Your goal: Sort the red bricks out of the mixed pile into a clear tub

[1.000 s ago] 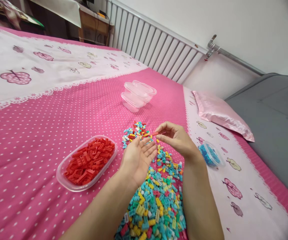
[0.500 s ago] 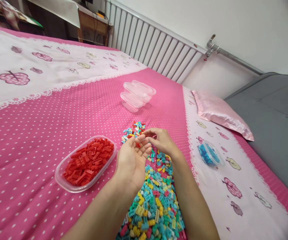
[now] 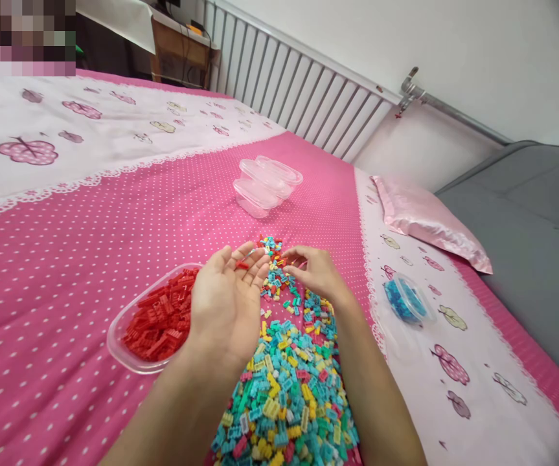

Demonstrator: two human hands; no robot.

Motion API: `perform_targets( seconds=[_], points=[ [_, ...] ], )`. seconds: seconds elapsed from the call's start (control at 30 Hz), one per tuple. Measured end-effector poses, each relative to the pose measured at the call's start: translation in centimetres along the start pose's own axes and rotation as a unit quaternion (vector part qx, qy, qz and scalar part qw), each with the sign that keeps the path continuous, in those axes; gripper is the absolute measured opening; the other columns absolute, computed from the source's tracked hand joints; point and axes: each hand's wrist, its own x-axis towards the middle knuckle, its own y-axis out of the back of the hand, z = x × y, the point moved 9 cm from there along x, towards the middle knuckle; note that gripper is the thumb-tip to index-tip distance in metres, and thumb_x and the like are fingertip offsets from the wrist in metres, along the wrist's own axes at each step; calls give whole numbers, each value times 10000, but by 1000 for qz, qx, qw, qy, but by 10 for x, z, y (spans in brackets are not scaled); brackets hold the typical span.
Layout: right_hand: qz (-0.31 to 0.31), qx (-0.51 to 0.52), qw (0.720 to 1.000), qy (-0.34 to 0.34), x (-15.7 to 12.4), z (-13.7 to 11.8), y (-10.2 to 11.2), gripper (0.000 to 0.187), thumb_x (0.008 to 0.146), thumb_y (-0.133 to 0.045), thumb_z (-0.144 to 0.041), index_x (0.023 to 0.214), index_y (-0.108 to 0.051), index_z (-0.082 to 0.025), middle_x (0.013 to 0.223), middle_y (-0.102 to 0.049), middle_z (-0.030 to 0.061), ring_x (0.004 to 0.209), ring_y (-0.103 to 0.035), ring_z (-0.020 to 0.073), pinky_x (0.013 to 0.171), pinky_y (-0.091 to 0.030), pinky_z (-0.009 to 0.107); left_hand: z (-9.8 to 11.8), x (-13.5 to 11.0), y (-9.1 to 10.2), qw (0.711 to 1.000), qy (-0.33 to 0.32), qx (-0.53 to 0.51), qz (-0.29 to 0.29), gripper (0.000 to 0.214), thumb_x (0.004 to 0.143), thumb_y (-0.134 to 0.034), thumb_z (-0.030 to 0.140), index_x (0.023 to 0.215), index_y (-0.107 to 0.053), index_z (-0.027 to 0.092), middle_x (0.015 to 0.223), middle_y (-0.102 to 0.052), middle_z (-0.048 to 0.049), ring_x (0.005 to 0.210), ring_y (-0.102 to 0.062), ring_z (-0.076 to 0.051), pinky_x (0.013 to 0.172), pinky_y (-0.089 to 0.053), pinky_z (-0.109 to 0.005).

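Observation:
My left hand is palm up with its fingers spread, and a small red toy brick lies on the fingers. It covers part of a clear plastic tub full of red bricks. My right hand hovers at the far part of the loose bricks, thumb and fingers curved and apart; I see nothing held between them. A long heap of mixed bricks, mostly turquoise, yellow and green, spreads between my forearms. Beyond it lies a smaller scatter of bricks with more red ones.
Several clear plastic containers stand farther back on the pink dotted bedspread. To the right is a small tub of blue bricks. A pink pillow lies by the grey headboard. A white radiator runs along the wall.
My left hand has moved left, away from my right hand, carrying the red brick toward the tub of red bricks. More of the far scatter shows. My right hand has barely moved.

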Motion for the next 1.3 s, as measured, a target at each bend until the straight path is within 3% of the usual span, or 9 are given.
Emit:
perform_targets(
  seconds=[0.2,0.33,0.43,0.57,0.73,0.83,1.03,1.3],
  points=[
    [21,94,995,38,-12,-31,28,226,747,-624,-262,961,-644,-193,907,-674,44,781,-621,141,707,-502,285,-16,0,-1,999,47,13,-11,306,881,-322,228,1062,-513,73,1025,-566,-184,972,-580,-211,861,-490,-320],
    [14,156,984,90,-24,-64,37,276,749,-635,-272,1018,-626,-208,971,-662,47,807,-618,139,720,-510,290,-31,-2,-4,993,111,10,-39,326,882,-335,253,1091,-496,62,1055,-551,-197,996,-569,-232,836,-505,-342],
    [22,163,981,103,-29,-73,42,313,755,-626,-233,1067,-606,-220,986,-657,40,816,-615,132,738,-508,287,-35,-3,-5,991,128,4,-44,313,884,-328,240,1085,-494,66,1056,-543,-186,982,-568,-222,807,-517,-327],
    [35,93,994,50,-26,-55,43,195,764,-602,-220,953,-641,-196,906,-674,34,776,-618,131,707,-497,271,-26,-3,-6,995,97,7,-37,281,882,-323,226,1025,-514,78,974,-550,-162,906,-581,-203,734,-533,-293],
    [-127,-37,991,-28,-21,-17,-2,170,730,-559,-111,809,-682,-198,791,-698,12,726,-629,133,674,-465,248,-4,-7,-5,1000,18,4,-16,273,879,-317,238,978,-522,88,901,-548,-135,847,-575,-181,717,-525,-272],
    [-179,-75,980,-41,-19,-4,-22,216,705,-556,-78,807,-691,-213,796,-699,7,744,-624,137,670,-445,239,2,-8,-6,1000,6,-2,-22,276,872,-316,237,977,-521,87,875,-546,-123,827,-568,-177,737,-518,-290],
    [-134,-100,985,-43,-12,1,-21,320,687,-613,-119,989,-641,-220,814,-661,-1,699,-567,120,622,-392,227,-1,-6,-4,999,23,1,-25,271,866,-324,239,968,-520,83,850,-542,-111,802,-561,-175,743,-507,-296],
    [-140,-120,982,-44,-12,4,-28,328,623,-682,-129,925,-621,-242,731,-621,-43,649,-523,106,554,-310,211,0,-7,-7,999,21,11,-36,282,866,-313,250,969,-515,82,857,-542,-117,810,-557,-190,729,-501,-309]
  ],
)
